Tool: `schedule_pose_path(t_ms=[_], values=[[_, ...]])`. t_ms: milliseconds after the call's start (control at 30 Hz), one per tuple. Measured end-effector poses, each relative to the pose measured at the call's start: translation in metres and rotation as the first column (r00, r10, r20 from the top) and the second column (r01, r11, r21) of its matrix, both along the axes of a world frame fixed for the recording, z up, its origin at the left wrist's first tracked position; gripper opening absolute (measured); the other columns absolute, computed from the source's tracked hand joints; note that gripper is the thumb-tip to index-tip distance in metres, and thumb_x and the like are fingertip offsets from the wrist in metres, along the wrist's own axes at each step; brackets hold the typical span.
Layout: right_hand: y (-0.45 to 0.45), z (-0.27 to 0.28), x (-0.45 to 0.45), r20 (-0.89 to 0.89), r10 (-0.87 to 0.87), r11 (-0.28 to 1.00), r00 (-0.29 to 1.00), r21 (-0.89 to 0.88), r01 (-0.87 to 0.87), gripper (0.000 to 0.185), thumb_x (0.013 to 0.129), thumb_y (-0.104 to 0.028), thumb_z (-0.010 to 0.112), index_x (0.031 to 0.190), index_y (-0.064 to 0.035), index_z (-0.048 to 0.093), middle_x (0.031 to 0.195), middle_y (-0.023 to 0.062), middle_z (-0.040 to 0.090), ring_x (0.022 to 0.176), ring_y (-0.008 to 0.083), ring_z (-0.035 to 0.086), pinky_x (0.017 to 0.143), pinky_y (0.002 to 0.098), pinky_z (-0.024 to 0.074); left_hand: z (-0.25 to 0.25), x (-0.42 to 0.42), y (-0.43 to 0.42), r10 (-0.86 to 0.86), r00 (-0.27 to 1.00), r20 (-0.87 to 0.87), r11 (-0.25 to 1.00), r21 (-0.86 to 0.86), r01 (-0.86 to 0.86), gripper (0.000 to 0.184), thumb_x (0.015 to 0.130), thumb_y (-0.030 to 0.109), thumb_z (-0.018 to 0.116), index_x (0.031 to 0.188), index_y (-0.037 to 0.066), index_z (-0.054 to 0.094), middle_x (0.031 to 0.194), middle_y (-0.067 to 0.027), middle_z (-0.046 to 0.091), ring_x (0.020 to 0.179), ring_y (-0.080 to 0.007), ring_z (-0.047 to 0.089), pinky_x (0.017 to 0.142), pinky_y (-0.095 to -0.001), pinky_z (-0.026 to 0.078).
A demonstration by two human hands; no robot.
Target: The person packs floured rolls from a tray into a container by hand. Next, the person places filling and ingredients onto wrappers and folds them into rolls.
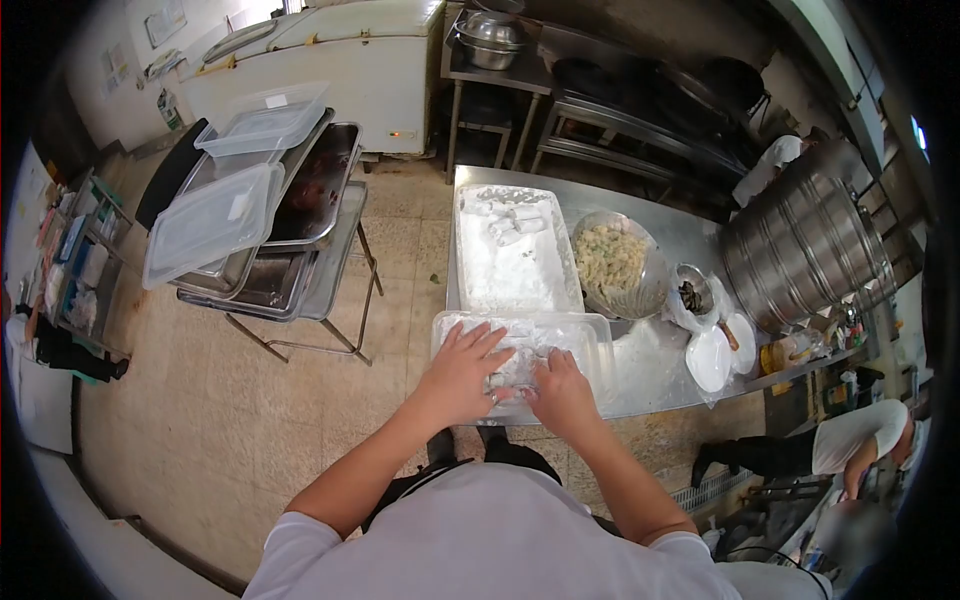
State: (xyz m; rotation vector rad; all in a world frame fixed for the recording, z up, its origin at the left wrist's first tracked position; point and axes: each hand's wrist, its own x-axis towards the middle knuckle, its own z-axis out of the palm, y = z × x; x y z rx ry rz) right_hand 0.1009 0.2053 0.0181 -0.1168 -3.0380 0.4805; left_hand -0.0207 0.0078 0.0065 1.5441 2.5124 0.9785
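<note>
A clear plastic lid or shallow tray [602, 355], dusted with white powder, lies at the front edge of the metal table under both hands. My left hand [462, 378] rests over its left side with fingers spread. Near the right side, my right hand [562, 395] has its fingers curled down, and what they hold is hidden. A whitish, powder-coated piece [515, 368] lies between the hands, partly covered by them. Just beyond is a white tray [510, 275] spread with powder, with several pale rolled pieces [515, 222] at its far end.
Right of the tray stands a bowl of chopped, yellowish filling [610, 258], then a small bowl with dark strips [690, 292] and white plates [708, 362]. Stacked steamers [805, 255] stand farther right. Trays and plastic lids [215, 220] pile on a left stand. Other people work at right.
</note>
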Motion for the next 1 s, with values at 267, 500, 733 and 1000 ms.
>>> schedule_pose_path(t_ms=[267, 500, 733, 1000], values=[[0.050, 0.022, -0.026, -0.147, -0.001, 0.991, 0.989, -0.135, -0.019, 0.048, 0.083, -0.015, 0.086, 0.126, 0.0033, 0.071, 0.127, 0.0309, 0.064, 0.113, 0.0479, 0.064, 0.096, 0.0494, 0.0561, -0.001, 0.009, 0.011, 0.057, 0.997, -0.060, 0.983, -0.170, -0.066, 0.054, 0.091, 0.035, 0.082, 0.139, 0.013, 0.072, 0.160, -0.0143, 0.056, 0.154, -0.0370, 0.044, 0.128, -0.0630, 0.027], [0.139, -0.002, -0.160, 0.080, 0.197, 0.902, 0.977, -0.405, -0.149, 0.038, 0.092, -0.018, 0.073, 0.123, 0.0028, 0.076, 0.119, 0.0306, 0.073, 0.110, 0.0476, 0.070, 0.095, 0.0491, 0.0560, 0.009, 0.019, 0.016, 0.121, 0.992, -0.023, 0.973, -0.193, -0.123, 0.051, 0.091, 0.032, 0.082, 0.138, 0.015, 0.073, 0.159, -0.0140, 0.057, 0.155, -0.0350, 0.045, 0.129, -0.0648, 0.025], [0.132, -0.087, -0.252, 0.529, 0.499, 0.858, 0.687, -0.415, -0.304, 0.044, 0.085, -0.010, 0.058, 0.123, 0.0039, 0.075, 0.125, 0.0301, 0.074, 0.115, 0.0414, 0.071, 0.099, 0.0463, 0.0553, 0.008, 0.029, 0.024, 0.238, 0.971, 0.001, 0.951, -0.203, -0.233, 0.050, 0.091, 0.032, 0.083, 0.137, 0.016, 0.073, 0.159, -0.0122, 0.058, 0.155, -0.0333, 0.045, 0.129, -0.0656, 0.026], [0.149, -0.127, -0.302, -0.046, 0.316, 0.937, 0.948, 0.169, -0.305, 0.032, 0.090, -0.012, 0.068, 0.120, 0.0010, 0.063, 0.116, 0.0253, 0.069, 0.112, 0.0417, 0.069, 0.101, 0.0492, 0.0580, 0.013, 0.039, 0.030, 0.333, 0.942, 0.048, 0.920, -0.235, -0.313, 0.048, 0.093, 0.031, 0.081, 0.138, 0.018, 0.073, 0.161, -0.0103, 0.056, 0.156, -0.0312, 0.043, 0.128, -0.0657, 0.027]])
